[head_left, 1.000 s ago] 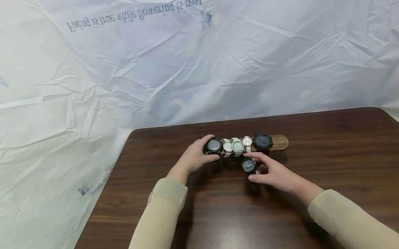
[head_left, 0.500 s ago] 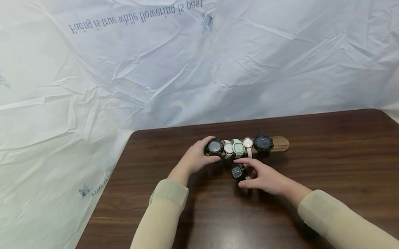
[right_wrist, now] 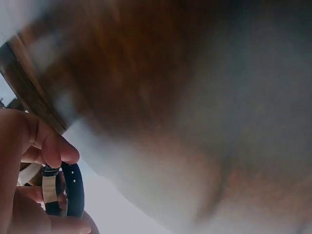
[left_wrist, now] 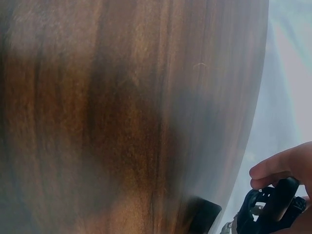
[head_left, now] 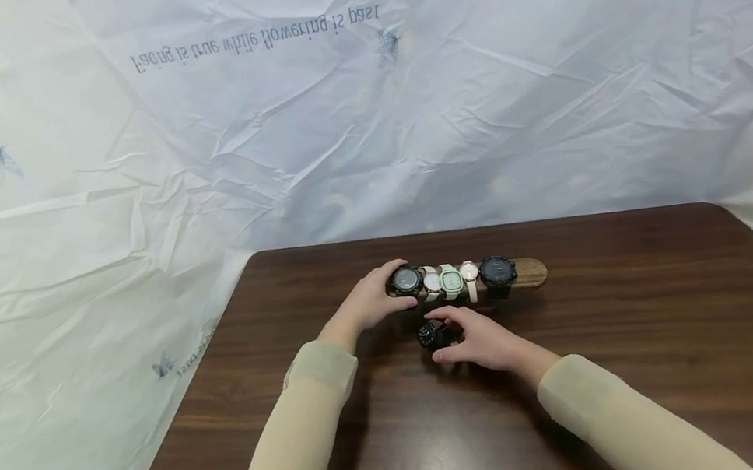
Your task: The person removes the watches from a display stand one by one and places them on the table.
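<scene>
Currently right hand (head_left: 477, 342) pinches a loose black round-faced wristwatch (head_left: 433, 334) at frame centre, just below the wooden watch bar (head_left: 529, 271); left hand (head_left: 367, 304) grips the bar's leftmost black watch (head_left: 405, 281); a loose pinch could drop the watch onto the dark wooden table (head_left: 642, 328).

Six watches in all: five sit in a row on the one wooden stand (head_left: 528, 272), two black (head_left: 405, 281) (head_left: 497, 271) at its ends, and a white (head_left: 431, 282), a green (head_left: 450, 281) and a pink (head_left: 469, 274) between. The sixth, black (head_left: 432, 334), is just in front of the stand. Two hands, one table (head_left: 642, 328).
</scene>
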`<control>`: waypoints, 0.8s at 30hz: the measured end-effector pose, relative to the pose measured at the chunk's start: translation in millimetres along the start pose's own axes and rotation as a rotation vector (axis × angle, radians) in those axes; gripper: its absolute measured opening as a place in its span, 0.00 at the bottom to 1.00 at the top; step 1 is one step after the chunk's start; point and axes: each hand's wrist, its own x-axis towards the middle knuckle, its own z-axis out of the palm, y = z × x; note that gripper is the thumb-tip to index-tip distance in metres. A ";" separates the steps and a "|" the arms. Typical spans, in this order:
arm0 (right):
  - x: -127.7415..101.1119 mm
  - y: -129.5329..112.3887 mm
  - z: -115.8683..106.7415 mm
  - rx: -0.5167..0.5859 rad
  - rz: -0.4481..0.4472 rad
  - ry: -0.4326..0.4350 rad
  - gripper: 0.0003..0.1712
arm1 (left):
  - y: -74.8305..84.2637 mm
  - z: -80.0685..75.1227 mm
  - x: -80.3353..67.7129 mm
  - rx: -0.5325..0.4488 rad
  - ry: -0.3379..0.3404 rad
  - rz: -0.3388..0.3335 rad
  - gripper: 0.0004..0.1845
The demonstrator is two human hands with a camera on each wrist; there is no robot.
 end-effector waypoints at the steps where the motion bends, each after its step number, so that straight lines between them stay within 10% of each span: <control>1: 1.0 -0.7 1.0 -0.011 0.004 0.005 0.34 | 0.0 0.3 0.2 -0.002 -0.001 0.003 0.39; 24: 14.4 -20.6 29.2 -0.289 0.054 -0.043 0.32 | -2.7 -0.9 -3.1 -0.022 -0.010 -0.013 0.39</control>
